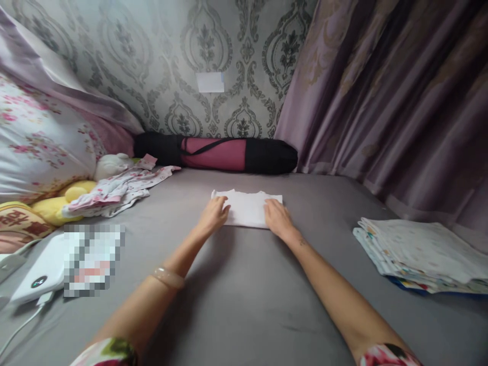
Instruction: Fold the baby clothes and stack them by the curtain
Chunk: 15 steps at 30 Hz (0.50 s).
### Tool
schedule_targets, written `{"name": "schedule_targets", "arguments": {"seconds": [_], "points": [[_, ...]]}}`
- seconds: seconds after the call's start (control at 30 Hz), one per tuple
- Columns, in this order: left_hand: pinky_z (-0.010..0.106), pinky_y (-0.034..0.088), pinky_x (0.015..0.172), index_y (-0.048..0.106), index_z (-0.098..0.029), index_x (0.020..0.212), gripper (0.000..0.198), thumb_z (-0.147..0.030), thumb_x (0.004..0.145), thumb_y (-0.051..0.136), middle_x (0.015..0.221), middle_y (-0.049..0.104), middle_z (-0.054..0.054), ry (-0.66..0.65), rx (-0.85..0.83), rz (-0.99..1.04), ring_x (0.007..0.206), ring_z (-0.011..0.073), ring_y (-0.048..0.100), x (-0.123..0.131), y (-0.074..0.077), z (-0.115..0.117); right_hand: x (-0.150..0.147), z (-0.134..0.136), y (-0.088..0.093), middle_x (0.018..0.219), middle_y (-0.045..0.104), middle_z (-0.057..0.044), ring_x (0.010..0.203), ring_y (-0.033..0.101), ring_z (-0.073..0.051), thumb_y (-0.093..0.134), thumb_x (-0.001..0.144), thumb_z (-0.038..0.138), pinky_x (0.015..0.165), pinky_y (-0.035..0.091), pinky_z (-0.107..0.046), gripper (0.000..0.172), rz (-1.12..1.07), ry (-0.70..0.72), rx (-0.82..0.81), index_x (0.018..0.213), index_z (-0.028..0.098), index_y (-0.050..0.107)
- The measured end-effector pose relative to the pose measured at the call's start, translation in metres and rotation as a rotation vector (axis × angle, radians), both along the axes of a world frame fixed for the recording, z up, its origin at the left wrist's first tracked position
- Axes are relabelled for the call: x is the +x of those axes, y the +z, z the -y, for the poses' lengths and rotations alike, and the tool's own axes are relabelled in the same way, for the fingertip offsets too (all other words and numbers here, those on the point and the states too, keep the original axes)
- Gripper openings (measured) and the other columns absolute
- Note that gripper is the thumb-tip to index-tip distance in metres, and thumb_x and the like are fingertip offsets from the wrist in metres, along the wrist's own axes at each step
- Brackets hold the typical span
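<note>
A folded white garment (247, 208) lies flat on the grey bed sheet, straight ahead of me. Its upper edge is slightly uneven, with small raised corners. At its left side rests my left hand (214, 214), the thumb apart from the loosely bent fingers, touching the cloth. My right hand (279, 218) lies over the right side, its fingers spread on the fabric. Both hands look open, though the undersides of the fingers are hidden. A pale bangle (168, 278) circles my left forearm.
A stack of folded printed cloths (423, 254) sits at right. A black and maroon long bag (213, 153) lies against the wall. At left are a crumpled printed garment (118, 188), a yellow plush toy (57, 208), a floral pillow (41, 142) and a white power bank (43, 269) with a cable.
</note>
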<state>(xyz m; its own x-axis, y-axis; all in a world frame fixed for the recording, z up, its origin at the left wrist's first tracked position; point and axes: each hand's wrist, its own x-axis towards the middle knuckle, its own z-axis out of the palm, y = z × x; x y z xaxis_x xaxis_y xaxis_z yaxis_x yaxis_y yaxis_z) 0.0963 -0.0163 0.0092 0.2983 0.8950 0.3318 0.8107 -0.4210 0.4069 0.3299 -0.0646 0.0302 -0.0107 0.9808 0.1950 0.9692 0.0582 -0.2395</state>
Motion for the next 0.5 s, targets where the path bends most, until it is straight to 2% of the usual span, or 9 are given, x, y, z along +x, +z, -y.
{"name": "schedule_targets", "arguments": {"seconds": [0.07,0.13,0.27,0.5], "points": [[0.040,0.037,0.104,0.049,-0.010,0.127,0.040,-0.025,0.090,0.042,0.130,0.055,0.018,-0.098,0.010,-0.070,0.124,0.0253,0.048,0.023,-0.003,-0.004,-0.020,-0.009,-0.004,0.150,0.038,-0.011,0.139,0.029,-0.023,0.028,0.098,0.028,0.113,0.018,-0.040,0.048,0.016,0.106,-0.015,0.141,0.013,0.042],[0.046,0.031,0.109,0.043,-0.009,0.133,0.045,-0.022,0.091,0.039,0.140,0.047,0.020,-0.107,-0.006,-0.134,0.134,0.0282,0.038,0.041,-0.004,-0.008,-0.035,-0.019,-0.007,0.155,0.028,-0.009,0.143,0.018,-0.025,0.027,0.097,0.029,0.115,0.009,-0.048,0.052,0.024,0.145,-0.047,0.146,0.012,0.034],[0.052,0.023,0.112,0.035,-0.011,0.142,0.051,-0.020,0.092,0.034,0.149,0.037,0.019,-0.042,-0.047,-0.209,0.142,0.0305,0.024,0.059,-0.005,-0.016,-0.049,-0.035,-0.009,0.156,0.025,-0.008,0.144,0.016,-0.025,0.025,0.097,0.029,0.115,0.006,-0.051,0.054,0.038,0.141,-0.082,0.148,0.014,0.031],[0.051,0.021,0.113,0.039,-0.014,0.143,0.051,-0.033,0.097,0.029,0.150,0.037,0.014,0.045,-0.072,-0.294,0.142,0.0321,0.025,0.060,-0.023,-0.021,-0.050,-0.041,-0.030,0.155,0.027,-0.007,0.143,0.018,-0.024,0.023,0.097,0.031,0.114,0.006,-0.052,0.053,0.075,0.119,-0.069,0.147,0.020,0.034]]}}
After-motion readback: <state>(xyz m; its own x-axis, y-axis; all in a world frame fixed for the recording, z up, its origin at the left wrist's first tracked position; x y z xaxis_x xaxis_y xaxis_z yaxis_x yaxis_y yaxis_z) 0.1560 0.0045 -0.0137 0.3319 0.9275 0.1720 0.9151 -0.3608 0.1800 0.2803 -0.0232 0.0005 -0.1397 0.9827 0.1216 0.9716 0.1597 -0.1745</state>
